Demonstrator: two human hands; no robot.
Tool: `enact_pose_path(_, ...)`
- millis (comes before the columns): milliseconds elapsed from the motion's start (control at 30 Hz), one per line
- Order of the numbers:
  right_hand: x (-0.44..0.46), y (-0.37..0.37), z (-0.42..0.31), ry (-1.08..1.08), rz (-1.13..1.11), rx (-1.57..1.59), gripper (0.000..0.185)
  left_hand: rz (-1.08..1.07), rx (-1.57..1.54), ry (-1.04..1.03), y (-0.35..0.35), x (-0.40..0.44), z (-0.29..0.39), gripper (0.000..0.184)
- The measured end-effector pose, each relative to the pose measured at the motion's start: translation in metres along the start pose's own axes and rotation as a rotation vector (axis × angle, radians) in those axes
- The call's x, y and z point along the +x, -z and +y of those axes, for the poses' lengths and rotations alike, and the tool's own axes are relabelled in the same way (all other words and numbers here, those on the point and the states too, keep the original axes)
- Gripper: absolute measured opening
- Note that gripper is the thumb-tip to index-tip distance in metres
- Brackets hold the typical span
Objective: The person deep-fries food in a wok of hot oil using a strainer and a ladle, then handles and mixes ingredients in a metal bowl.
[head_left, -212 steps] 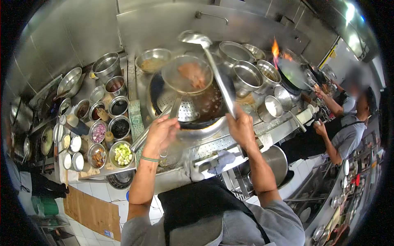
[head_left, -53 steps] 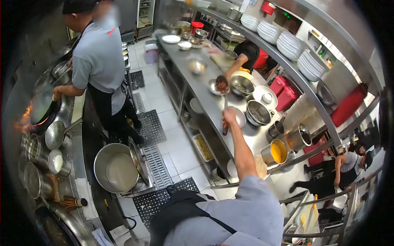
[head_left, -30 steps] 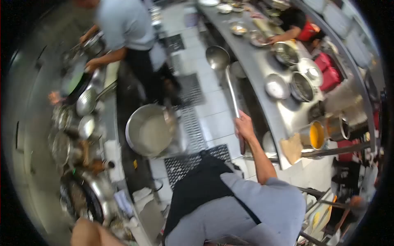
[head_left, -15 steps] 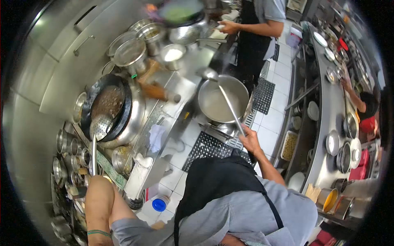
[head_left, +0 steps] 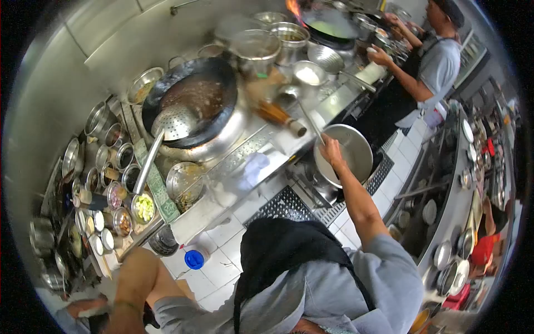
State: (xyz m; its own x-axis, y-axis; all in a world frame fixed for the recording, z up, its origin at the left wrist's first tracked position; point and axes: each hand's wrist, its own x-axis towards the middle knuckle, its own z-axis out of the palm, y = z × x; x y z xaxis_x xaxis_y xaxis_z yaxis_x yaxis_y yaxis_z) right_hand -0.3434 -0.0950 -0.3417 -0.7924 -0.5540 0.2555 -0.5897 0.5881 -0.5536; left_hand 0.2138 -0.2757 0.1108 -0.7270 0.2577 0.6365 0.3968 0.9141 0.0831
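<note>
My right hand (head_left: 330,151) is closed round the long handle of a metal ladle (head_left: 311,123). The ladle's bowl (head_left: 289,94) is over the counter, close to a blurred brown thing with a wooden-looking end (head_left: 283,121). Under my right hand stands a deep metal pot (head_left: 359,147). On the left, a black wok (head_left: 153,106) holds dark brown bubbling liquid (head_left: 203,97). A perforated skimmer (head_left: 175,122) rests in it, its handle sticking out over the near rim. My left forearm (head_left: 133,284) bends down at the lower left; its hand is out of view.
Bowls of chopped ingredients (head_left: 143,209) crowd the left. Metal pots (head_left: 292,42) stand behind the wok, with flame (head_left: 295,8) at the back burner. Another person (head_left: 439,67) works at the far right. A blue-lidded tub (head_left: 194,259) is on the floor; shelving (head_left: 425,192) runs along the right.
The view has turned, showing more of the left bowls and the other person. My right hand has carried the ladle from above the pot to over the counter, towards the wok.
</note>
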Motion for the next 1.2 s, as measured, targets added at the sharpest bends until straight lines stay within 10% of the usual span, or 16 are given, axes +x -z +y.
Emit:
enact_pose_path(133, 0.003, -0.003, -0.022, -0.005, -0.025, -0.039, 0.046, 0.675, 0.069, 0.992, -0.081, -0.034, -0.134, 0.018)
enact_pose_path(200, 0.0, -0.008, -0.02, 0.015, -0.004, -0.06, 0.046, 0.366, 0.197, 1.158, -0.128, -0.075, -0.217, 0.027)
enact_pose_path(233, 0.0, -0.011, -0.014, 0.029, 0.002, -0.069, 0.046, 0.094, 0.534, 0.822, -0.152, -0.119, -0.258, 0.041)
enact_pose_path(300, 0.003, -0.015, -0.003, 0.03, -0.055, -0.036, 0.054, -0.282, 0.787, 0.911, -0.188, -0.166, -0.283, 0.057)
enact_pose_path(700, -0.026, 0.012, -0.014, 0.002, -0.183, -0.037, 0.062, -0.61, 0.37, 1.145, -0.123, -0.048, -0.388, 0.056)
enact_pose_path(1067, -0.003, 0.023, -0.064, 0.224, 0.088, -0.051, 0.035, -0.241, 0.187, 1.183, -0.143, -0.121, -0.339, 0.059)
enact_pose_path(1200, 0.069, -0.004, -0.139, -0.165, -0.387, 0.878, 0.051, 0.076, 0.058, 1.271, -0.166, -0.162, -0.314, 0.061)
